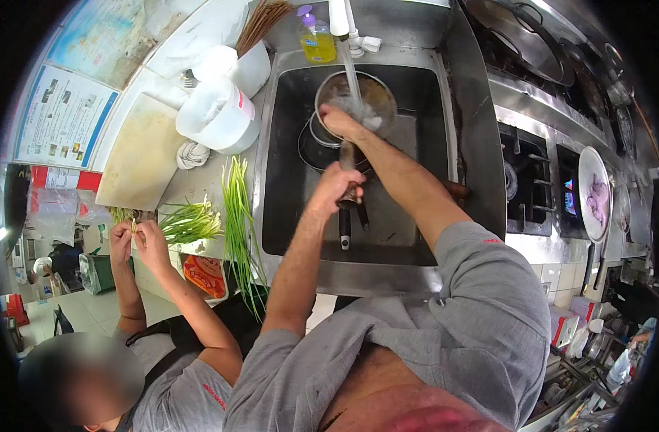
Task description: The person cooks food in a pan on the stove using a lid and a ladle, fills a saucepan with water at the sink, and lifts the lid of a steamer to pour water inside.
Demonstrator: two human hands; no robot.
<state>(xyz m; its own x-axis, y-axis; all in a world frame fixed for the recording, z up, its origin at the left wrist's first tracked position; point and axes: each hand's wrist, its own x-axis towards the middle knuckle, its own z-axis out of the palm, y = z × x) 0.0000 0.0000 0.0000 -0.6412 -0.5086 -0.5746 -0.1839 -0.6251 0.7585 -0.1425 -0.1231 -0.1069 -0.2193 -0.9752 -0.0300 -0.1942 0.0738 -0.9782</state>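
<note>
Water (372,121) in a handled pan (381,95) inside the sink (410,209)

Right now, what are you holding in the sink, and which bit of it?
The left hand holds a pan by its handle. The right hand is at the pan's bowl, but blur hides whether it holds anything.

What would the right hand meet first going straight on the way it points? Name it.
Most likely the pan that water runs into, at its left side; the right hand points forward and left. Blur and unclear depth hide whether they touch now.
</note>
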